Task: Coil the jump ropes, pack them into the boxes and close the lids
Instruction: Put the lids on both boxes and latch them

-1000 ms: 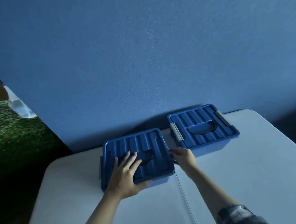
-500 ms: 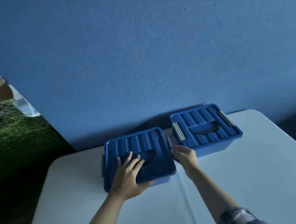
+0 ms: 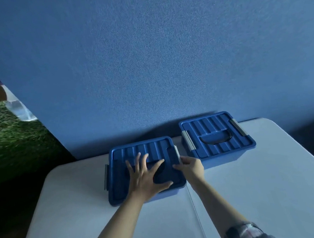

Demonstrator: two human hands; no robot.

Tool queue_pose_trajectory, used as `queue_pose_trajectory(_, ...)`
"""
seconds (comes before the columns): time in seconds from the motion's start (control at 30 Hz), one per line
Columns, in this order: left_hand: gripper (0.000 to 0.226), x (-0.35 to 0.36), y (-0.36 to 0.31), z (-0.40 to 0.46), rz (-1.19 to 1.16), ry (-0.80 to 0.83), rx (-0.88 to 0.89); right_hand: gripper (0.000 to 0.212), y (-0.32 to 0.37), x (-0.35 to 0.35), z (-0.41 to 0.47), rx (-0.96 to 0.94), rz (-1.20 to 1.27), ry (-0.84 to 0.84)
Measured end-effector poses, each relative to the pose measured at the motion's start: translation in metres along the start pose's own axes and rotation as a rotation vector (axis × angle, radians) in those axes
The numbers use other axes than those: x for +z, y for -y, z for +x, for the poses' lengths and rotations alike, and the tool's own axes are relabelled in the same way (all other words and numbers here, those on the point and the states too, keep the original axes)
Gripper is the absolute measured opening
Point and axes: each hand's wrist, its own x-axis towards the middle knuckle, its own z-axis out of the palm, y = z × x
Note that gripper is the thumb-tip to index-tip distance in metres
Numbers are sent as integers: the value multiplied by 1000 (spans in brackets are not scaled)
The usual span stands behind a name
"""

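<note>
Two blue plastic boxes with ribbed lids stand on the white table. My left hand [image 3: 147,176] lies flat on the lid of the near box [image 3: 123,178], fingers spread over its recessed handle. At that box's right edge, my right hand [image 3: 191,167] curls its fingers round the grey latch [image 3: 176,151], thumb on the lid's rim. A second grey latch [image 3: 106,177] hangs down on the left side. The far box [image 3: 218,135] sits closed to the right, both its grey latches folded onto the lid. No jump rope is visible.
A blue wall [image 3: 149,64] rises right behind the boxes. The white table [image 3: 267,185] has a seam running down its middle. Green artificial turf [image 3: 16,142] and a pale object lie on the floor at the left.
My right hand has shifted in against the near box's right latch, which stood out from the lid before and now lies closer to the edge. My left hand stays flat on the lid.
</note>
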Motion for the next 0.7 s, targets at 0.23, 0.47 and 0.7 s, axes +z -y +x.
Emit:
queue_pose_trajectory(0.23,105,1,-1,1,-34,72,20,27,6,11,-2,-67,-136,-142)
queue_pose_trajectory(0.47,97,3,-1,2,-19,93,5,34,6,17,3,-160,-299,-190)
queue_pose_trajectory(0.7,68,0,10,-4,-312,-124,28,22,14,33,1,-204,-677,-161)
